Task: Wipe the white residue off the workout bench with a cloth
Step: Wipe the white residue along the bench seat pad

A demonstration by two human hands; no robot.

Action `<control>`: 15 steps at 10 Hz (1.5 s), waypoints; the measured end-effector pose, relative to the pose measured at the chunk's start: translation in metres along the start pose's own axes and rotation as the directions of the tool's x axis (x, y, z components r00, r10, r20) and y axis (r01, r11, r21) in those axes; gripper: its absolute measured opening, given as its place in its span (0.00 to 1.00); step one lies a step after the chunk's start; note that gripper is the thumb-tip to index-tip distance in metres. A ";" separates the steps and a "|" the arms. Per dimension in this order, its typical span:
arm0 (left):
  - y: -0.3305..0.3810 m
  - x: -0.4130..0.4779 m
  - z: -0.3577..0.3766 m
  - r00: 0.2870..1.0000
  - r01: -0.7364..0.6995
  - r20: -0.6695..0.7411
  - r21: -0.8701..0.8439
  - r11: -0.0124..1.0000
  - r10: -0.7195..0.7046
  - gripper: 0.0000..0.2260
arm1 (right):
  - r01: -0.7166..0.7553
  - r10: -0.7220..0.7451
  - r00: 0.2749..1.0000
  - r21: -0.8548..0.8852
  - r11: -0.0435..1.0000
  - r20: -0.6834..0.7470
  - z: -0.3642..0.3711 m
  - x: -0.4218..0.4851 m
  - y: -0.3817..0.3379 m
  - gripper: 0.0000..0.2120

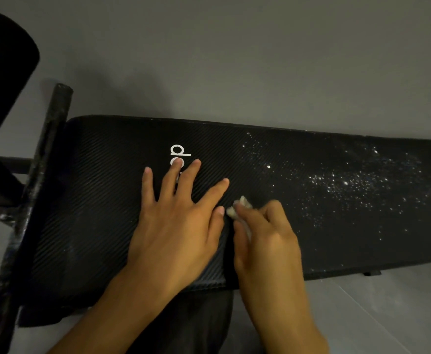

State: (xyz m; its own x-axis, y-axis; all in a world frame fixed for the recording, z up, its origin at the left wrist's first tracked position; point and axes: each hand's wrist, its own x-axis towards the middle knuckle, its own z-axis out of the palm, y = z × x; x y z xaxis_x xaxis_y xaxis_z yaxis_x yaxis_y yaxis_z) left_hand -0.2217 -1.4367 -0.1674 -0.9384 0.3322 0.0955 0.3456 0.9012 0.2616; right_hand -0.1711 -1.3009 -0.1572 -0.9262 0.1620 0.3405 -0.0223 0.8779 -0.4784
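Bracing the bench before we wipe

Our left hand (176,213) lies flat, fingers spread, steadying the bench (102,200); our right hand (265,233) bunches the cloth (240,206), with the residue (342,185) speckling the pad rightward.

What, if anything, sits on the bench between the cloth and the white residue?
Nothing visible. The right hand grips the cloth; only bare bench separates it from the residue. The left hand rests flat on the opposite side.

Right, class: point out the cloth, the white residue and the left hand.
cloth (242,202): head view, on the crumpled end that shows.
white residue (344,183): head view, on the densest speckles.
left hand (178,221): head view, on its back.
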 end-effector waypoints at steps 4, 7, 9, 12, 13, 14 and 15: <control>0.000 -0.001 0.001 1.000 -0.007 -0.011 -0.031 0.999 0.007 0.23 | -0.046 0.045 0.999 -0.052 0.998 -0.014 -0.021 -0.032 0.018 0.10; 0.001 -0.001 0.001 1.000 -0.009 -0.012 -0.032 0.999 0.008 0.23 | -0.090 0.088 0.995 -0.046 0.995 -0.044 -0.031 -0.024 0.036 0.11; 0.001 -0.002 0.001 1.000 -0.008 -0.016 -0.028 1.000 0.008 0.22 | 0.009 -0.012 0.999 0.061 0.998 0.040 -0.027 -0.038 0.019 0.13; 0.001 -0.001 0.001 1.000 -0.009 -0.026 -0.018 1.000 0.009 0.23 | -0.028 0.029 0.999 -0.031 0.999 0.016 -0.001 0.029 0.015 0.10; 0.001 0.000 0.001 1.000 -0.003 -0.019 -0.011 1.000 0.003 0.23 | 0.022 -0.024 0.995 0.019 1.000 0.100 -0.010 0.020 0.017 0.12; 0.002 0.000 0.001 1.000 0.002 -0.014 -0.012 1.000 -0.002 0.23 | 0.012 -0.014 0.991 0.020 1.000 0.136 -0.019 0.028 0.025 0.11; 0.001 -0.001 0.000 1.000 0.000 -0.008 -0.014 1.000 0.000 0.23 | -0.036 0.038 0.998 -0.031 0.999 0.053 -0.005 0.064 0.031 0.12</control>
State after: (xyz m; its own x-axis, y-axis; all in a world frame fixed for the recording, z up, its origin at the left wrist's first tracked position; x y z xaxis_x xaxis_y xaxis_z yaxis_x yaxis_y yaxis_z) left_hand -0.2206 -1.4357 -0.1672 -0.9383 0.3303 0.1029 0.3459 0.8969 0.2754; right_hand -0.2293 -1.2610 -0.1456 -0.9451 0.1706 0.2786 0.0229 0.8852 -0.4646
